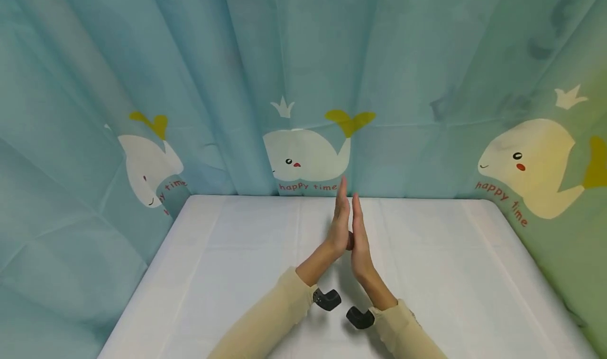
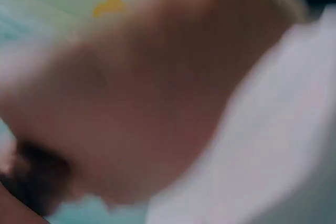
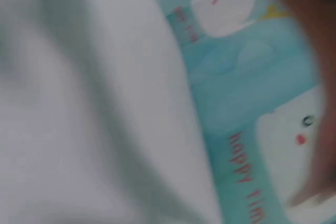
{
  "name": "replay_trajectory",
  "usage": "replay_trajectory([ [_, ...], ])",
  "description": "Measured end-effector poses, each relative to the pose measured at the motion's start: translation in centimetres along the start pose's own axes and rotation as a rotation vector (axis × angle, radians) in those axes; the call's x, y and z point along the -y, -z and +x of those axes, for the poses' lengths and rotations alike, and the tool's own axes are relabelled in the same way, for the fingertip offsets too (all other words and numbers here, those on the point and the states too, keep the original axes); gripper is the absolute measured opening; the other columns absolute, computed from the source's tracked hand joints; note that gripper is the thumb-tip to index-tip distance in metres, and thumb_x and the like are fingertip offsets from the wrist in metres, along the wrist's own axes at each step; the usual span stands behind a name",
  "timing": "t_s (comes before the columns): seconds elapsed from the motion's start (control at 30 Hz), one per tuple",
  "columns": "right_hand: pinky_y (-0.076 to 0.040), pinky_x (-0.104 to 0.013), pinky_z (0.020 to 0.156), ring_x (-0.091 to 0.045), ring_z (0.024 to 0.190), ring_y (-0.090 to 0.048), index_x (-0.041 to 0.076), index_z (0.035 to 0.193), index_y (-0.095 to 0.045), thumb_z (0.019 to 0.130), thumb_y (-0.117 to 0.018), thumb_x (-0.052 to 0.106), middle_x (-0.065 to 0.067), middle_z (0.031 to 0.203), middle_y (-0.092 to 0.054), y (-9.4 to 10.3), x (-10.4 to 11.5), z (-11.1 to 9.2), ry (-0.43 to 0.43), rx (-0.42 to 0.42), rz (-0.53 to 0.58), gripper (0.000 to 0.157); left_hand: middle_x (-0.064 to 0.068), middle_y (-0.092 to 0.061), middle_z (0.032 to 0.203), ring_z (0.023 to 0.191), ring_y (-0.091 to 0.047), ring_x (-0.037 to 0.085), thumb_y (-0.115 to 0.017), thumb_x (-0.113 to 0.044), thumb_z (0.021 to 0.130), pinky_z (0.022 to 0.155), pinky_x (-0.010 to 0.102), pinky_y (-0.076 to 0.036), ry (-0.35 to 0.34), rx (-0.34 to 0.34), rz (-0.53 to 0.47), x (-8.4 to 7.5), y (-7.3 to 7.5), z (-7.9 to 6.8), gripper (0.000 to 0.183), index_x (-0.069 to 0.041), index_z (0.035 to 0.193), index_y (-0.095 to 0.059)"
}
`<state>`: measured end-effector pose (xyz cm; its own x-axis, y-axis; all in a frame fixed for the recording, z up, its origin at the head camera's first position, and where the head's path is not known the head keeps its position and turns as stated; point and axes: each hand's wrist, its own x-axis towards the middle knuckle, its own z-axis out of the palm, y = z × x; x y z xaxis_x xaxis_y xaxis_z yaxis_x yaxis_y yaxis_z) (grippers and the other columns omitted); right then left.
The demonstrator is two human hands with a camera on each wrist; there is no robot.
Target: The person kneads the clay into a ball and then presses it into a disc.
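Over the middle of the white table, both hands stand palm to palm with straight fingers pointing away toward the curtain. A small dark brown round lump is between the palms, most of it hidden by them. The left hand presses it from the left, its fingertips reaching farther forward. From the other side, the right hand presses on it. In the left wrist view the dark lump is blurred beside a large, close palm. Part of a blurred hand shows at the right edge of the right wrist view.
The white table has rounded far corners. Behind and beside it hangs a blue-green curtain printed with white whales. Black wrist cameras stick out from both beige sleeves, close to each other below the hands.
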<state>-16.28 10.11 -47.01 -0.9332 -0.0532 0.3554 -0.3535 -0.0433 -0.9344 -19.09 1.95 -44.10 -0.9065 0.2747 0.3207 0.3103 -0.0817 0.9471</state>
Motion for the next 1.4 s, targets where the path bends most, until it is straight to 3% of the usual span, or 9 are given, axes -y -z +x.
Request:
replay_trajectory([
  [0.03, -0.007, -0.029, 0.122, -0.003, 0.153, 0.002, 0.027, 0.167, -0.001, 0.113, -0.007, 0.04, 0.008, 0.172, 0.003, -0.3, 0.4, -0.1, 0.019, 0.001, 0.0, 0.056, 0.004, 0.004, 0.173, 0.158, 0.005, 0.023, -0.006, -0.058, 0.108, 0.122, 0.06, 0.002, 0.003, -0.008, 0.036, 0.4, 0.1, 0.1, 0.072, -0.018, 0.167, 0.0],
  [0.2, 0.004, -0.054, 0.123, -0.015, 0.157, 0.006, 0.026, 0.167, -0.002, 0.111, -0.013, 0.046, 0.004, 0.173, 0.003, 0.3, 2.0, 1.3, 0.093, -0.02, -0.047, 0.06, 0.003, 0.006, 0.173, 0.157, 0.007, 0.024, -0.004, -0.06, 0.107, 0.122, 0.06, 0.001, 0.066, 0.026, -0.013, 1.5, -0.4, -0.8, 0.073, -0.019, 0.167, 0.002],
  [0.47, -0.001, -0.049, 0.123, -0.015, 0.156, 0.007, 0.028, 0.167, 0.0, 0.114, -0.008, 0.032, 0.007, 0.172, 0.006, 1.7, -0.1, 2.1, 0.042, -0.017, -0.045, 0.054, -0.004, 0.011, 0.172, 0.156, 0.012, 0.018, -0.005, -0.047, 0.111, 0.124, 0.053, 0.004, 0.049, 0.066, -0.151, -0.9, -0.6, -1.8, 0.061, -0.023, 0.166, 0.006],
  [0.7, 0.002, -0.059, 0.121, -0.019, 0.156, 0.007, 0.025, 0.167, -0.002, 0.111, -0.015, 0.041, -0.003, 0.173, 0.006, -1.1, 1.7, -0.5, 0.059, 0.006, -0.06, 0.059, 0.004, 0.006, 0.173, 0.158, 0.006, 0.023, -0.011, -0.046, 0.112, 0.123, 0.056, 0.003, 0.007, -0.011, -0.039, 1.2, 0.7, -0.3, 0.065, -0.014, 0.166, 0.004],
  [1.0, 0.004, -0.051, 0.123, -0.01, 0.155, 0.009, 0.033, 0.166, 0.0, 0.113, -0.011, 0.039, 0.009, 0.172, 0.006, 1.7, 1.1, 3.4, 0.073, -0.025, -0.106, 0.055, -0.004, 0.012, 0.172, 0.155, -0.006, 0.021, -0.008, -0.051, 0.11, 0.123, 0.054, -0.001, 0.057, 0.032, -0.163, -0.3, -0.6, -2.1, 0.064, -0.025, 0.166, 0.006],
  [1.2, -0.022, -0.029, 0.112, 0.001, 0.143, -0.022, 0.03, 0.166, 0.0, 0.113, -0.007, 0.035, 0.005, 0.172, 0.007, 0.6, -0.6, 0.7, -0.017, 0.011, -0.019, 0.054, -0.001, 0.008, 0.172, 0.157, 0.01, 0.018, -0.008, -0.049, 0.111, 0.124, 0.053, 0.004, 0.014, 0.006, -0.17, -1.3, 0.0, -1.4, 0.064, -0.018, 0.166, 0.004],
  [1.3, -0.017, -0.041, 0.12, -0.008, 0.15, -0.021, 0.025, 0.167, -0.002, 0.113, -0.013, 0.034, 0.002, 0.173, 0.003, -0.6, 0.3, -0.5, 0.017, 0.017, -0.045, 0.056, 0.002, 0.005, 0.173, 0.158, 0.006, 0.02, -0.01, -0.044, 0.112, 0.124, 0.054, 0.003, 0.002, -0.028, -0.095, -0.2, 0.5, -0.5, 0.063, -0.015, 0.167, 0.002],
  [1.33, -0.002, -0.047, 0.123, -0.01, 0.155, 0.002, 0.024, 0.167, -0.002, 0.113, -0.015, 0.035, 0.001, 0.173, 0.003, -0.8, 0.8, -0.5, 0.037, 0.017, -0.056, 0.057, 0.002, 0.005, 0.173, 0.158, 0.005, 0.021, -0.01, -0.043, 0.112, 0.124, 0.055, 0.003, 0.008, -0.028, -0.072, 0.3, 0.6, -0.3, 0.063, -0.015, 0.166, 0.002],
  [1.4, 0.003, -0.056, 0.122, -0.017, 0.157, 0.005, 0.023, 0.167, -0.002, 0.112, -0.019, 0.038, 0.001, 0.173, 0.003, -0.9, 1.9, 0.0, 0.068, 0.009, -0.073, 0.06, 0.004, 0.006, 0.173, 0.158, 0.006, 0.023, -0.01, -0.042, 0.111, 0.123, 0.056, 0.002, 0.028, -0.011, -0.058, 1.1, 0.6, -0.3, 0.063, -0.014, 0.166, 0.003],
])
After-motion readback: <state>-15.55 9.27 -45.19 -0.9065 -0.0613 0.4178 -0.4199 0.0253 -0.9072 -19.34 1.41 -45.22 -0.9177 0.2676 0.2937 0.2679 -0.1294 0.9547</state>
